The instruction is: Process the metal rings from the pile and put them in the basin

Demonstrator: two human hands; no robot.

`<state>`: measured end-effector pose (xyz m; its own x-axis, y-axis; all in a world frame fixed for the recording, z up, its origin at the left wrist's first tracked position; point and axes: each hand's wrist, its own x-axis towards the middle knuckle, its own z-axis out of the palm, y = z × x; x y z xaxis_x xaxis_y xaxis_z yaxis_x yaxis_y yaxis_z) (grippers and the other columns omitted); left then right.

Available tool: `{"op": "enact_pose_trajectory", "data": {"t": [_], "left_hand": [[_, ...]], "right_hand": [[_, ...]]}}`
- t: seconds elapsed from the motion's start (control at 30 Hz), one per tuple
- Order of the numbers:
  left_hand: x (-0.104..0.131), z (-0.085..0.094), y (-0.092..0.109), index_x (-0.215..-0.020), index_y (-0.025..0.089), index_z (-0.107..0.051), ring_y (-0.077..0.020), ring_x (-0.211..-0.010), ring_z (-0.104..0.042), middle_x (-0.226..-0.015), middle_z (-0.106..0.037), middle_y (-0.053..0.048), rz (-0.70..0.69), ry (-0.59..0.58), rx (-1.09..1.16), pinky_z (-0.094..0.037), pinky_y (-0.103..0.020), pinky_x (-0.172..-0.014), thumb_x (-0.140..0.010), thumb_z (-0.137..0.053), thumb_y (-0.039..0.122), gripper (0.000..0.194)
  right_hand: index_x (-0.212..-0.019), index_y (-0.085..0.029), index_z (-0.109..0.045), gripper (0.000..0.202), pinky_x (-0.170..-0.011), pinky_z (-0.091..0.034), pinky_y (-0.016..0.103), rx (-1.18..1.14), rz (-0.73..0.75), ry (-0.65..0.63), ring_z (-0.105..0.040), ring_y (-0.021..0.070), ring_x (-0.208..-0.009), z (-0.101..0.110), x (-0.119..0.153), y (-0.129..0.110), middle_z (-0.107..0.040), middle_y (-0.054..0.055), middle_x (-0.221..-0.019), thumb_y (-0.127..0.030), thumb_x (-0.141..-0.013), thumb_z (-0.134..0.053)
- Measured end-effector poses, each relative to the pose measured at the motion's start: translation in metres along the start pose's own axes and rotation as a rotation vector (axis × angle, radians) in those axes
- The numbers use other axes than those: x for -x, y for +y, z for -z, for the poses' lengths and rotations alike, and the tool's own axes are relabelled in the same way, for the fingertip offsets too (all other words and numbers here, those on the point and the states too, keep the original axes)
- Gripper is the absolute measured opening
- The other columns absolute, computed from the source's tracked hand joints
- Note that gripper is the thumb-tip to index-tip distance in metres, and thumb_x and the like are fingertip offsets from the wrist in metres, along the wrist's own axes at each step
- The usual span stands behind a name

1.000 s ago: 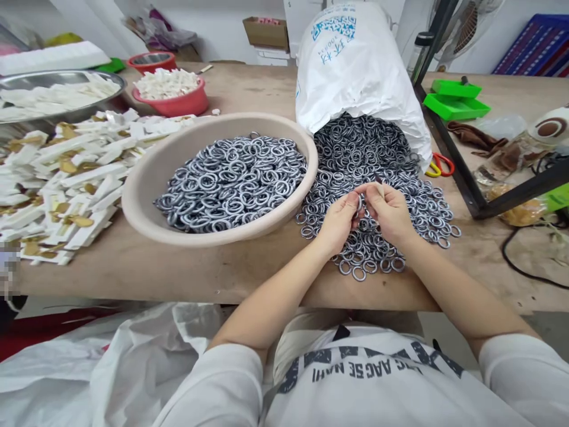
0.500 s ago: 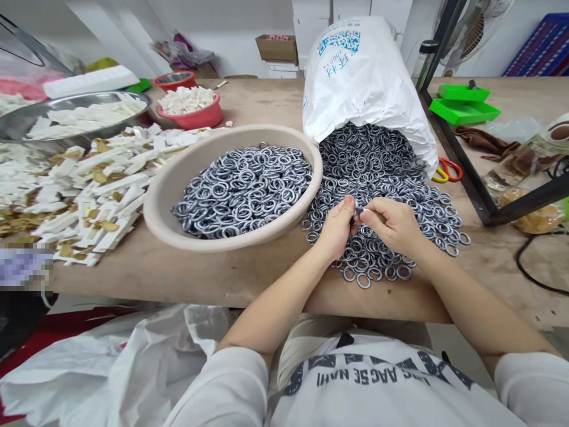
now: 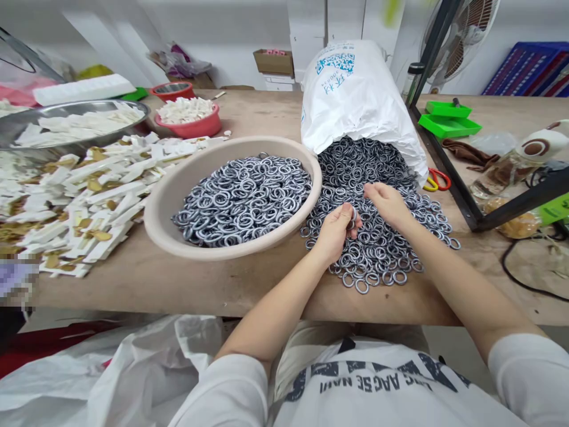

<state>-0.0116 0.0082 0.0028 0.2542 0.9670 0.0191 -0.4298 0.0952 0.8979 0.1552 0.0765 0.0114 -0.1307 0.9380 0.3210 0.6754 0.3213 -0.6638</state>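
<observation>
Dark grey rings [image 3: 377,249] lie in a loose pile on the table, spilling from a white bag [image 3: 355,101] on its side. Over the near left part of the pile, my left hand [image 3: 336,231] is closed on a grey ring [image 3: 353,217] between thumb and fingers. My right hand [image 3: 387,204] is apart from it, above the pile to the right, its fingertips pressed together; whatever they may hold is too small to make out. Left of the hands stands a beige basin [image 3: 155,228] with many more grey rings.
White pieces [image 3: 98,201] with brown parts are heaped at the left, near a metal bowl [image 3: 142,121] and a red bowl [image 3: 207,126]. Scissors [image 3: 440,179] lie beside the bag. A black metal frame [image 3: 448,172] and green trays [image 3: 448,124] stand at the right.
My hands were together at the ring pile; now my right hand has moved up and away from my left. A grey ring now shows in my left hand. The head view has shifted slightly.
</observation>
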Motion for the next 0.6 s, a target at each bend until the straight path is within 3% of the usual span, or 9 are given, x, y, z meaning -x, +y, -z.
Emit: {"op": "enact_pose_trajectory", "data": {"t": [0.13,0.27,0.4,0.5,0.6], "left_hand": [[0.001,0.004,0.001,-0.108,0.016,-0.066,-0.0058,-0.053,-0.054,-0.073,-0.061,0.001,0.069,-0.007,0.055,-0.045,-0.017,-0.049,-0.089,-0.062,0.05,0.039],[0.0,0.006,0.002,-0.1,0.015,-0.065,-0.0083,-0.063,-0.062,-0.085,-0.065,-0.003,0.126,0.107,0.172,-0.05,-0.018,-0.049,-0.088,-0.063,0.037,0.026],[-0.006,0.011,0.007,-0.092,0.015,-0.062,-0.0083,-0.06,-0.06,-0.084,-0.064,-0.003,0.177,0.267,0.265,-0.044,-0.017,-0.044,-0.088,-0.059,0.032,0.018],[-0.008,0.01,0.008,-0.092,0.017,-0.058,-0.0043,-0.05,-0.05,-0.077,-0.056,0.002,0.131,0.356,0.213,-0.025,-0.014,-0.037,-0.089,-0.061,0.04,0.023],[-0.003,0.004,0.004,-0.092,0.019,-0.056,-0.0045,-0.052,-0.048,-0.076,-0.054,0.002,0.022,0.287,0.061,-0.025,-0.016,-0.04,-0.092,-0.057,0.05,0.031]], "right_hand": [[-0.099,-0.024,-0.073,0.035,-0.073,-0.042,0.03,0.444,0.012,-0.234,-0.065,0.0223,-0.087,-0.031,-0.046,-0.018,-0.074,0.007,-0.099,-0.054,-0.085,-0.061],[-0.088,-0.019,-0.076,0.025,-0.079,-0.045,0.035,0.53,-0.004,-0.283,-0.067,0.0285,-0.092,-0.058,-0.072,-0.027,-0.074,0.015,-0.097,-0.041,-0.08,-0.068],[-0.085,-0.017,-0.071,0.023,-0.076,-0.045,0.033,0.478,0.013,-0.251,-0.065,0.025,-0.087,-0.05,-0.07,-0.029,-0.072,0.013,-0.092,-0.038,-0.086,-0.062],[-0.086,-0.019,-0.064,0.033,-0.062,-0.042,0.025,0.276,0.007,-0.238,-0.058,0.0144,-0.068,-0.026,-0.041,-0.037,-0.067,0.004,-0.078,-0.044,-0.096,-0.046],[-0.084,-0.019,-0.059,0.036,-0.046,-0.031,0.023,-0.503,-0.146,-0.266,-0.043,0.0084,-0.049,-0.008,0.007,-0.047,-0.059,-0.002,-0.069,-0.055,-0.089,-0.059]]}}
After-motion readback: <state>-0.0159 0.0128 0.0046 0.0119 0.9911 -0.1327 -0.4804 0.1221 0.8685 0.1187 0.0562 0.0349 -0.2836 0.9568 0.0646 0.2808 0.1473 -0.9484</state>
